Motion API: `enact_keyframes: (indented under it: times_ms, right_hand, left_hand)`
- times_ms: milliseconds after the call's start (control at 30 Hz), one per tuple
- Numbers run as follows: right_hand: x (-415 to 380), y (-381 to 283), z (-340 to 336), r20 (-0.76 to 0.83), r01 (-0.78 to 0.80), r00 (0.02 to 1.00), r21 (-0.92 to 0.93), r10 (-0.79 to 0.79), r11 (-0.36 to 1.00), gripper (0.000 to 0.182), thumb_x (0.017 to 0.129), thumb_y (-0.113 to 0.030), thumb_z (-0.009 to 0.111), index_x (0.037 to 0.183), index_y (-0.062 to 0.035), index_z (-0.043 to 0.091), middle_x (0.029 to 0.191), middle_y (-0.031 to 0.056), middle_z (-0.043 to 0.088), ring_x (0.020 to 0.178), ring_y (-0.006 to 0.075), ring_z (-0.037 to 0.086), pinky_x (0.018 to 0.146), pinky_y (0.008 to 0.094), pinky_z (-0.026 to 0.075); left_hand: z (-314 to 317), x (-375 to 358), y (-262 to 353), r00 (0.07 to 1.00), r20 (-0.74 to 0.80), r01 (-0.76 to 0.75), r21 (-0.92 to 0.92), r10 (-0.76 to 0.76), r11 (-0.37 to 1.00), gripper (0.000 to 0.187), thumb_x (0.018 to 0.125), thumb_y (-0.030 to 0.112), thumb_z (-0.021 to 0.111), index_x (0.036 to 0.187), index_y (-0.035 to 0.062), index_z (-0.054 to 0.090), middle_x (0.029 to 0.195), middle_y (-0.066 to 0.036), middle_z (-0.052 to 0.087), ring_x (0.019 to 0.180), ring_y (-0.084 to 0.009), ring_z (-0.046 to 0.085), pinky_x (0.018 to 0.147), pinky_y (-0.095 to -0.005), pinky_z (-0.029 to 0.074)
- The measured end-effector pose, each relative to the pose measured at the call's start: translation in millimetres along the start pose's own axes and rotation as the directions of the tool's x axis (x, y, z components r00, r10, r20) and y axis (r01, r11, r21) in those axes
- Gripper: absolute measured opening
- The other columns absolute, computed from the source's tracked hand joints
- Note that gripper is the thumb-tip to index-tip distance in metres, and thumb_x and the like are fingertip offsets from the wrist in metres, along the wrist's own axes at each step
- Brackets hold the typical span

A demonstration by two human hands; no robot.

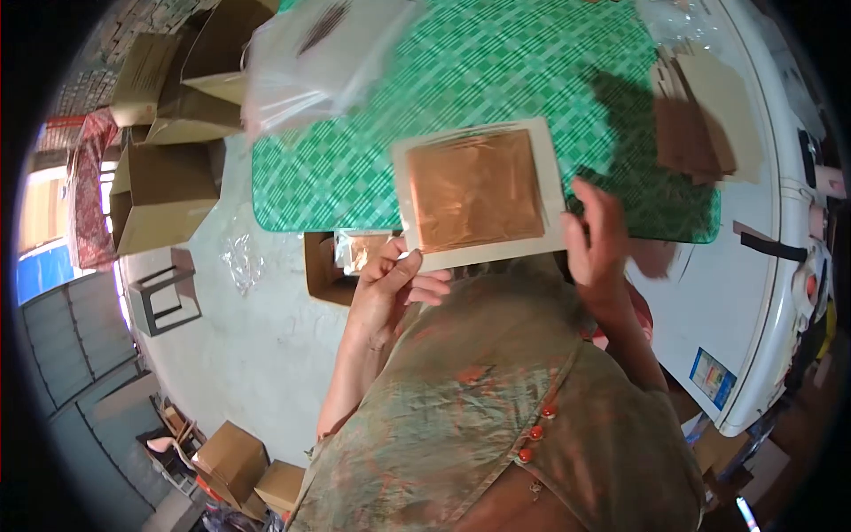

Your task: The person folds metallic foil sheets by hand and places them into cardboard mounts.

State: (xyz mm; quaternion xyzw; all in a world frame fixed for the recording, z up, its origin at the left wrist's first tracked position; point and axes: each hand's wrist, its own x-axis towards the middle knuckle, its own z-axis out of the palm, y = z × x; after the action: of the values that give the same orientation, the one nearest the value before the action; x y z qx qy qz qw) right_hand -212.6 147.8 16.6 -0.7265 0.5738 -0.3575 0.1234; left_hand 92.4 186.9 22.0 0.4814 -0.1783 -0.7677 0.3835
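While the left hand pinches the copper-faced card at its seven o'clock corner, the right hand hangs at four o'clock, fingers loosely parted (whether its thumb touches the edge, I cannot tell). The card is over the near edge of the green checked cloth, clear plastic sleeves at eleven o'clock, fanned sheets at two.

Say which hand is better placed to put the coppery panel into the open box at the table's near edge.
Probably the left hand: it grips the panel by its near left corner, close to the box. The right hand, opposite, is farther away.
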Motion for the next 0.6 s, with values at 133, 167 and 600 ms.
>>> enact_keyframes:
  times_ms: [133,167,600]
  right_hand:
    - [-29.2,-4.7,-13.1,0.147,-0.38,0.925,0.386,0.351,0.841,0.038,0.097,0.001,0.063,0.135,0.0005,0.057,0.117,0.0135,0.068,0.094,0.0177,0.065,0.079,0.0291,0.053]
    - [-38.5,-4.4,-18.8,0.218,-0.475,0.88,0.415,0.422,0.776,0.037,0.099,0.001,0.061,0.135,0.0002,0.057,0.118,0.0126,0.068,0.093,0.0154,0.065,0.078,0.0277,0.053]
    - [-67.9,-1.2,-13.0,0.626,-0.803,0.537,0.585,0.565,0.115,0.032,0.104,-0.014,0.059,0.132,0.0014,0.058,0.12,0.0055,0.067,0.108,0.0097,0.061,0.094,0.0284,0.048]
  left_hand:
    - [-2.8,-11.1,-6.3,0.995,-0.002,0.098,0.03,-0.098,0.995,0.025,0.107,0.017,0.056,0.125,-0.0006,0.057,0.098,-0.022,0.075,0.083,-0.0276,0.077,0.069,-0.0347,0.063]
    - [-7.6,-11.9,-8.1,0.989,0.068,0.133,-0.003,-0.133,0.991,0.025,0.107,0.016,0.057,0.126,-0.0006,0.058,0.098,-0.023,0.074,0.086,-0.0271,0.076,0.072,-0.0362,0.063]
    - [-12.8,-2.4,-7.3,0.997,0.071,0.02,0.071,-0.025,0.997,0.03,0.107,0.007,0.054,0.137,0.0046,0.055,0.121,0.0,0.065,0.102,-0.0045,0.055,0.089,-0.0209,0.043]
